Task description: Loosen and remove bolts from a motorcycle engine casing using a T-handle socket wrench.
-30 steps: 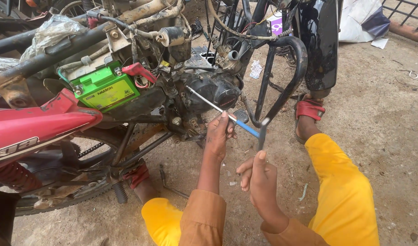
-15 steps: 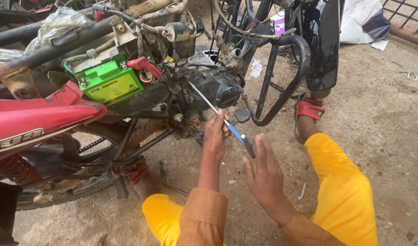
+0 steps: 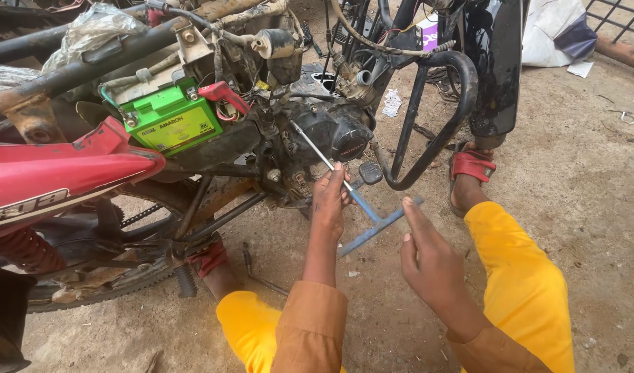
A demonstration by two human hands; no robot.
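Nearest, the right hand (image 3: 427, 259) is open with fingers spread, its fingertips at the blue crossbar of a T-handle wrench (image 3: 362, 207), gripping nothing. Just beyond, the left hand (image 3: 330, 197) is loosely closed around the wrench's steel shaft, steadying it. The stiff, probably fairly light tool, best turned by its crossbar ends, runs up to the motorcycle's black engine case (image 3: 337, 135), with the green battery (image 3: 168, 121) farther left.

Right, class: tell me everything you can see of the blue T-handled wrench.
The T-handled wrench has a thin bare-metal shaft and a blue crossbar handle with worn paint. It slants from the dark engine case, where its tip sits, down to the right. The left hand wraps the shaft; the right hand hovers open, one fingertip at the crossbar.
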